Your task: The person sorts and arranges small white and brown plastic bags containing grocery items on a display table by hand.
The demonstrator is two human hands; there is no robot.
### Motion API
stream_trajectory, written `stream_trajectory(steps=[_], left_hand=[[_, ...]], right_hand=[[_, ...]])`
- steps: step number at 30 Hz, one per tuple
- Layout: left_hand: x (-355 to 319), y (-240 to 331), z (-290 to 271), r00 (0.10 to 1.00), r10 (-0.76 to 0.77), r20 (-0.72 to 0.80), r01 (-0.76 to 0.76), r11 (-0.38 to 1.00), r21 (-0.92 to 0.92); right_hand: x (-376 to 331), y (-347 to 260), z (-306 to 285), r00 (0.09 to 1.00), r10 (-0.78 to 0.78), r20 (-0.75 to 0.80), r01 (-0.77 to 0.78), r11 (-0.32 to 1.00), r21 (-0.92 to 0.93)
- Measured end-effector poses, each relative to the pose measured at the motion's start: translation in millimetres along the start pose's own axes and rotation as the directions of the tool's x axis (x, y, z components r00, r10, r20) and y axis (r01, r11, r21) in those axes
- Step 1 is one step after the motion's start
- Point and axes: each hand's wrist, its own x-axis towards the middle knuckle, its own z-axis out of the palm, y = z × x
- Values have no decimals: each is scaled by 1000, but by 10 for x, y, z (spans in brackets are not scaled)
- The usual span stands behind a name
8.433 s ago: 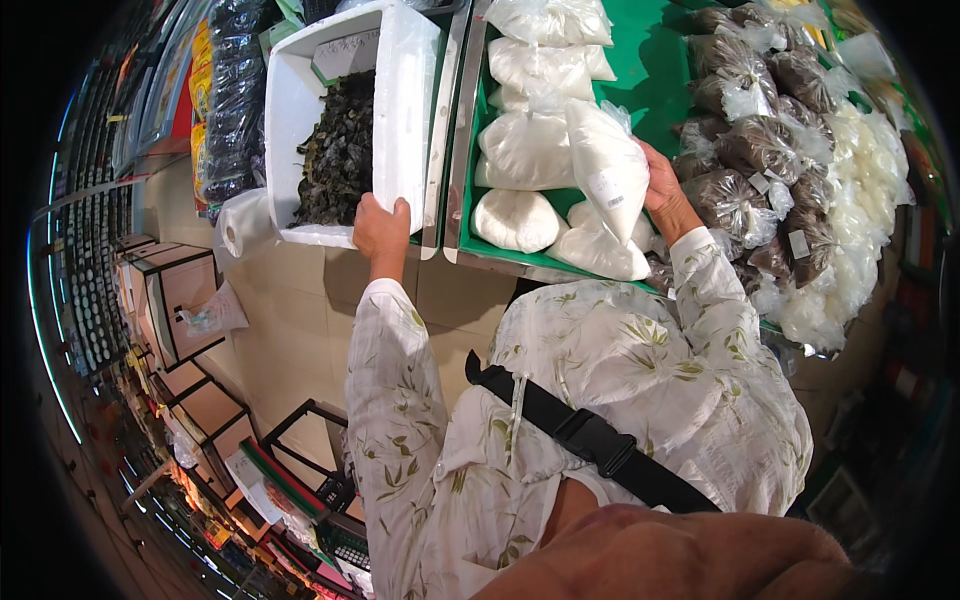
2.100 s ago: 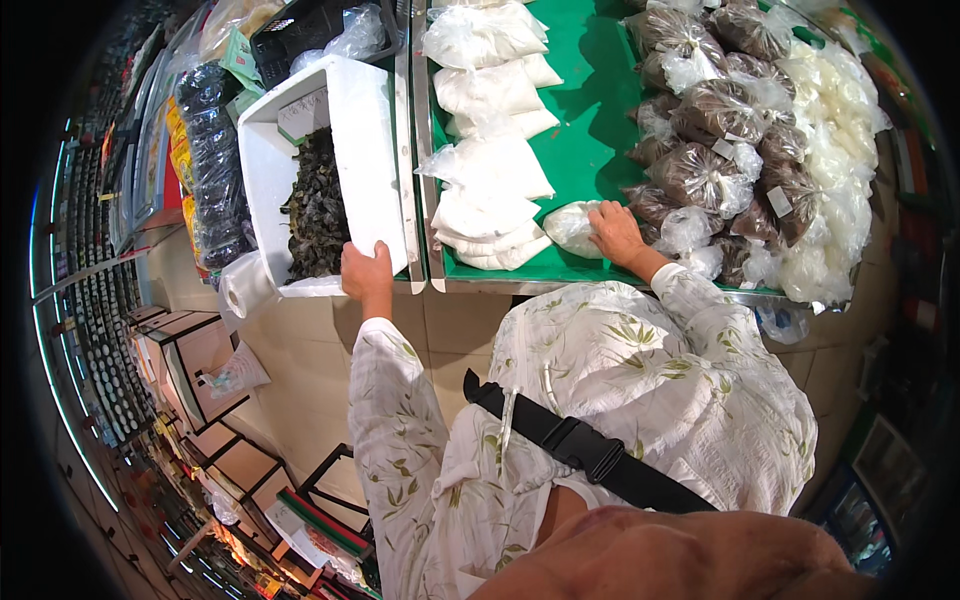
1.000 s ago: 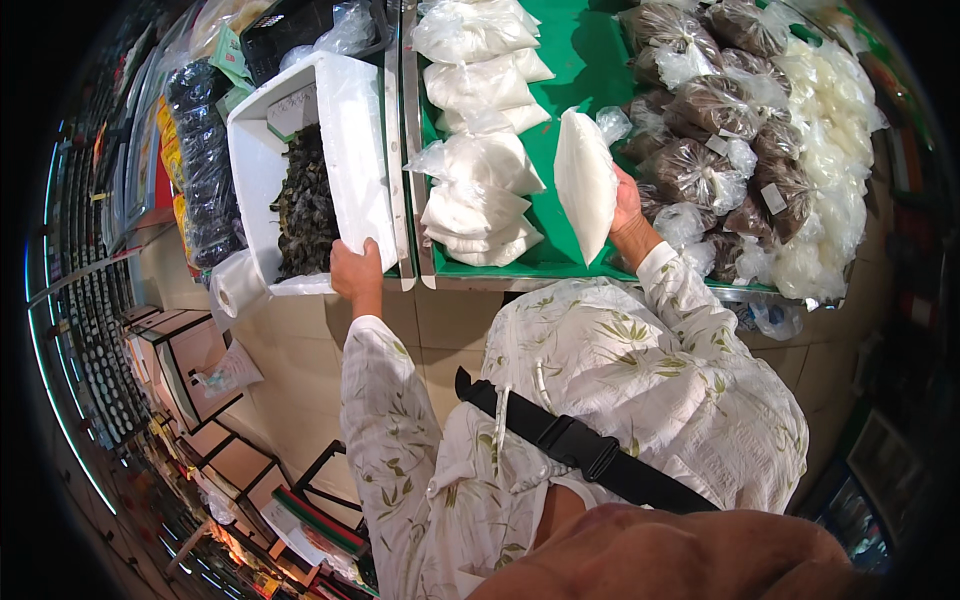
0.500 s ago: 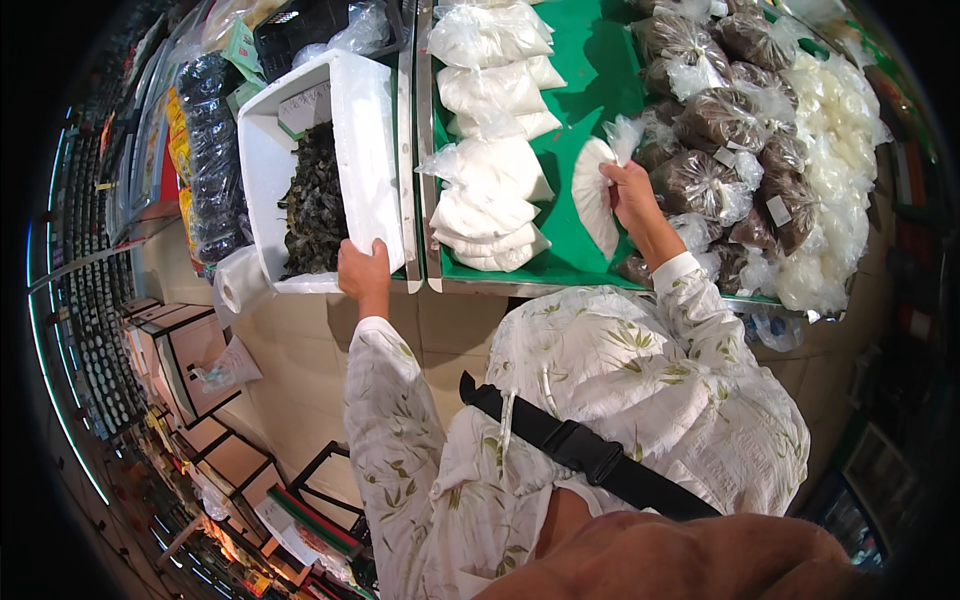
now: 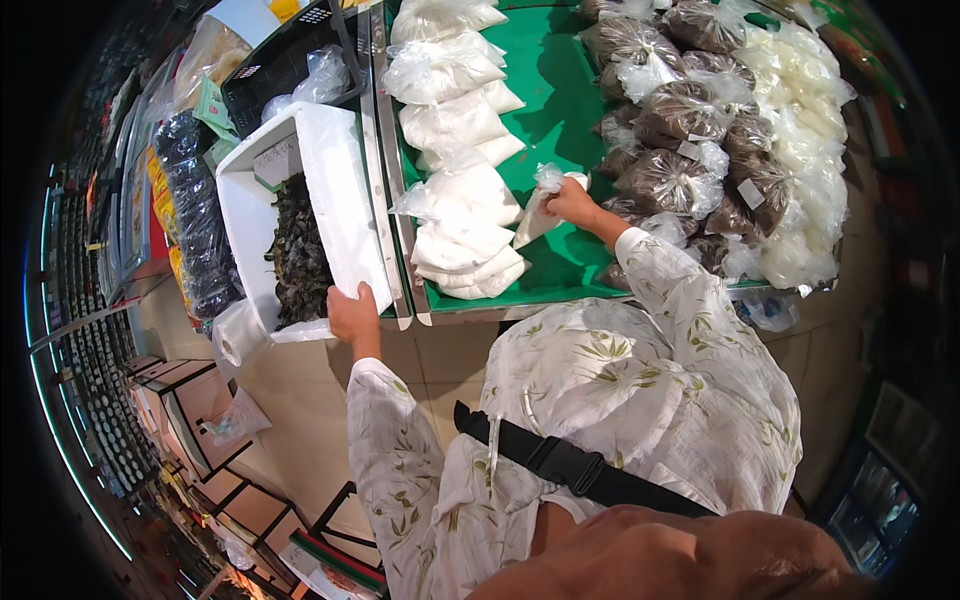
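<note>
My right hand [image 5: 574, 202] pinches the gathered neck of a clear plastic bag of white powder or fine grains [image 5: 536, 223]. The bag hangs tilted over the green tray [image 5: 556, 130], close to the right side of a row of similar white bags [image 5: 462, 200]. With its fingers closed on the near rim, my left hand [image 5: 354, 314] grips a white foam box [image 5: 345, 200]. Inside that box lies a heap of dark, leafy dried food [image 5: 298, 250], whose exact kind I cannot make out.
Knotted bags of brown contents [image 5: 672, 183] and pale bags [image 5: 805, 160] pile up along the tray's right side. A metal edge [image 5: 392, 200] divides tray and foam box. Left stand dark wrapped packs [image 5: 200, 215], a plastic roll [image 5: 240, 335] and, further back, a black crate [image 5: 290, 60].
My right hand has carried the white bag leftward, nearer the row of white bags, and the bag has turned. My left hand stays on the foam box. The whole view has shifted slightly.
</note>
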Motion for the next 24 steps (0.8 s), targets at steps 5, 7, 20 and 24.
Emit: stream_trajectory(steps=[5,7,20,24], left_hand=[[-9,-41,33,1000,-7,-6,7,1000,9],[-6,-30,21,1000,-6,4,6,1000,7],[0,-17,-19,1000,0,4,0,1000,-31],[-1,-59,22,1000,6,-1,-6,1000,-23]], right_hand=[[-104,-452,-142,967,-236,96,228,634,-739],[-140,-661,-188,956,-199,214,286,477,-831],[-246,-635,-283,939,-185,292,271,917,-292],[-386,-941,-319,971,135,198,-214,861,461]])
